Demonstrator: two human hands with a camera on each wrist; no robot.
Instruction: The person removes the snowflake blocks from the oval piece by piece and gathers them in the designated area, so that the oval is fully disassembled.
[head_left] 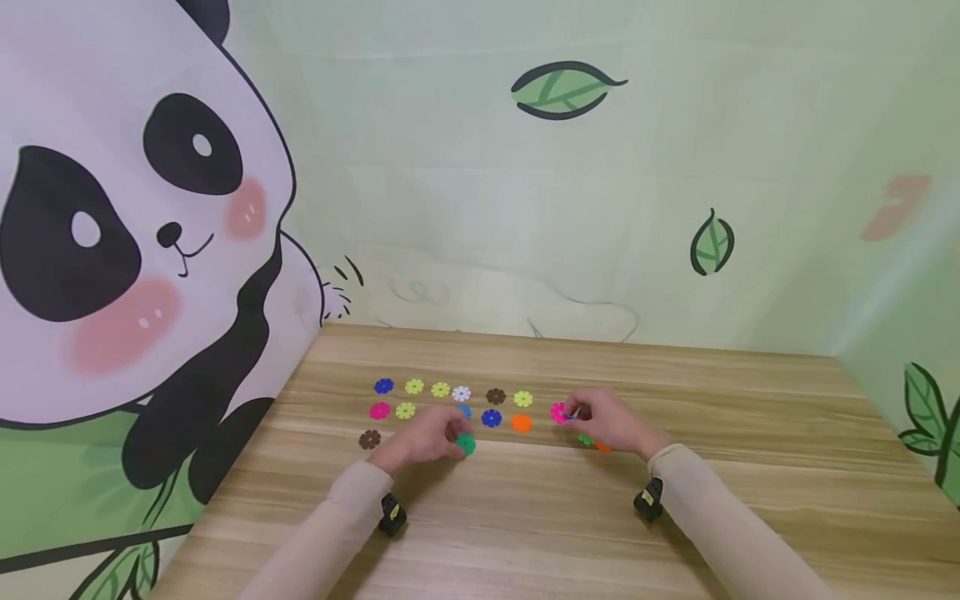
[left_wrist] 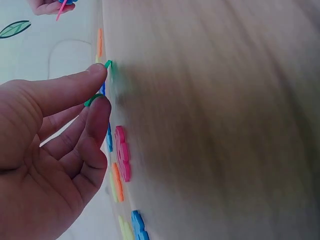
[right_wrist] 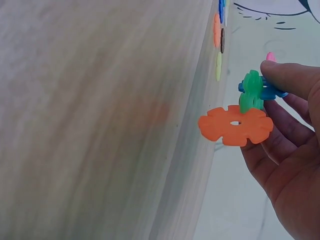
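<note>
My left hand (head_left: 425,434) pinches a green notched plastic disc (head_left: 466,444) between thumb and fingertips, just above the table. In the left wrist view only thin edges of this disc (left_wrist: 108,64) show. Farther right, my right hand (head_left: 609,417) grips several discs slotted together. Its cluster shows an orange disc (right_wrist: 235,126), a green disc (right_wrist: 251,90), a blue disc (right_wrist: 270,90) and a bit of pink disc (right_wrist: 271,56) in the right wrist view. Fingers partly hide that cluster. A light blue disc (head_left: 466,412) lies partly behind the left hand.
Loose discs lie in rough rows on the wooden table (head_left: 480,533), among them a dark blue disc (head_left: 491,418), an orange disc (head_left: 521,423), a white disc (head_left: 461,392) and a brown disc (head_left: 370,439). A printed wall cloth (head_left: 450,208) rises behind the table.
</note>
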